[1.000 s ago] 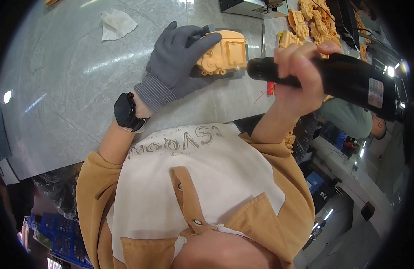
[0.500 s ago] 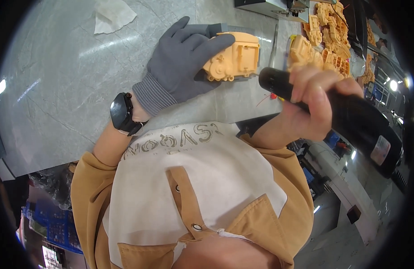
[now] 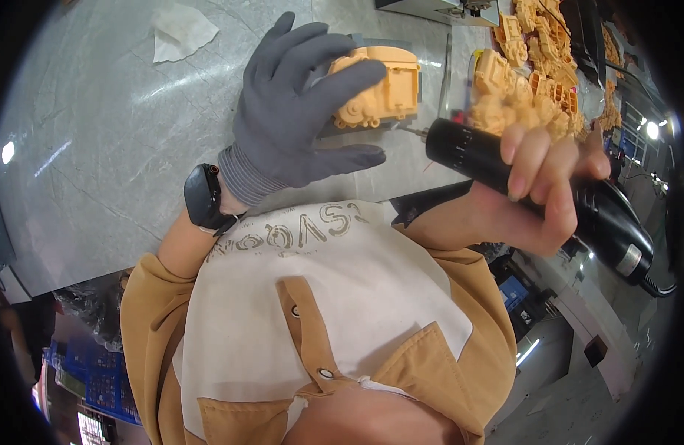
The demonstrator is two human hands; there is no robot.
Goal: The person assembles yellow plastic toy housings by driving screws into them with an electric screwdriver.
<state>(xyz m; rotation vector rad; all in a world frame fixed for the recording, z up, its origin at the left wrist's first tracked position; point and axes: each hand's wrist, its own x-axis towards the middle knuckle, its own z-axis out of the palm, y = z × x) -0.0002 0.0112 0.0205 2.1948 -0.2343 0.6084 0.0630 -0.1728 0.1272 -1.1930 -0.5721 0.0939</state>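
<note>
An orange plastic housing (image 3: 397,87) with round bosses sits on a grey block (image 3: 423,74) on the table. My left hand (image 3: 297,104), in a grey knitted-cuff glove, is open beside it; the forefinger crosses the housing's left part, and the thumb points out below it, apart from it. My bare right hand (image 3: 542,178) is wrapped round a black electric screwdriver (image 3: 464,148). Its thin bit points left, close to the housing's lower right corner; whether the tip touches anything I cannot tell.
Many similar orange parts (image 3: 538,52) lie heaped on the table at the far right. A metal device (image 3: 445,11) stands at the far edge. A crumpled white tissue (image 3: 182,31) lies at the far left of the grey marbled table (image 3: 134,163). Blue crates (image 3: 97,378) stand at lower left.
My left hand has opened wider, its thumb drawn away from the housing. The screwdriver has turned and its bit now shows near the housing. The whole view has shifted slightly.
</note>
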